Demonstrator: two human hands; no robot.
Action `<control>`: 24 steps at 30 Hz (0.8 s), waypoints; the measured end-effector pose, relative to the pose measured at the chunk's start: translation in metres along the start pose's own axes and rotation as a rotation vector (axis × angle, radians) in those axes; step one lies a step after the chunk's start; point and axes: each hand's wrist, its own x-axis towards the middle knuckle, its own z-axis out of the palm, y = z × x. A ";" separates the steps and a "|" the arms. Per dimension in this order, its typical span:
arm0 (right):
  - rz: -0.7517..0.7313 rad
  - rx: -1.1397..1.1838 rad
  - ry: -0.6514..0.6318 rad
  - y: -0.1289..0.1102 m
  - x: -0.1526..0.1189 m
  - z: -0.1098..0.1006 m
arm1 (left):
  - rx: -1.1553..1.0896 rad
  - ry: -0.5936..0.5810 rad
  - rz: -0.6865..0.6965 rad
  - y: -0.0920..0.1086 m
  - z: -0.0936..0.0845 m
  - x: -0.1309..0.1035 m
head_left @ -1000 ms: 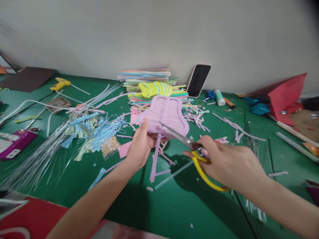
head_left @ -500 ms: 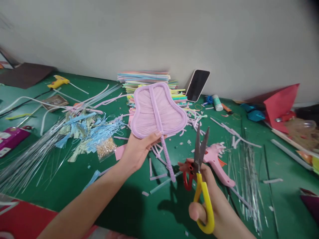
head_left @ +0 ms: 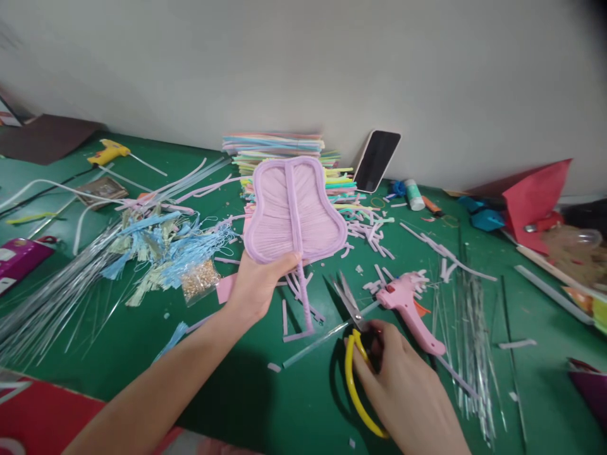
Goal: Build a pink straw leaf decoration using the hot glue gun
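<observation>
left hand closed on the lilac fan low on its head, thumb on the front by the root of the stem; the other fingers are hidden behind. fan held up over the green surface, face toward the wearer. long axis runs away from the body: broad head beyond the grip, thin stem back toward the wearer, just right of the wrist, near end slightly rightward. right hand low, right of the stem and apart from it, fingers curled about the scissors, blades a little parted, tips pointing away and left, toward the head's lower right edge but not touching. yellow handle loop toward the wearer; cannot tell if the scissors also rest on the surface. left hand is the nearer to the fan, being on it. pink glue gun just beyond the right hand; phone farther off, leaning on the wall.
</observation>
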 end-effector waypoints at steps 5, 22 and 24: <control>-0.259 -0.247 0.054 -0.001 -0.002 -0.004 | -0.103 -0.004 -0.031 0.007 -0.003 0.011; -0.184 0.059 -0.047 -0.043 0.131 0.003 | -0.164 -0.082 -0.148 0.003 0.000 0.013; -0.201 0.090 -0.037 -0.044 0.135 0.013 | -0.146 -0.084 -0.147 0.002 -0.001 0.012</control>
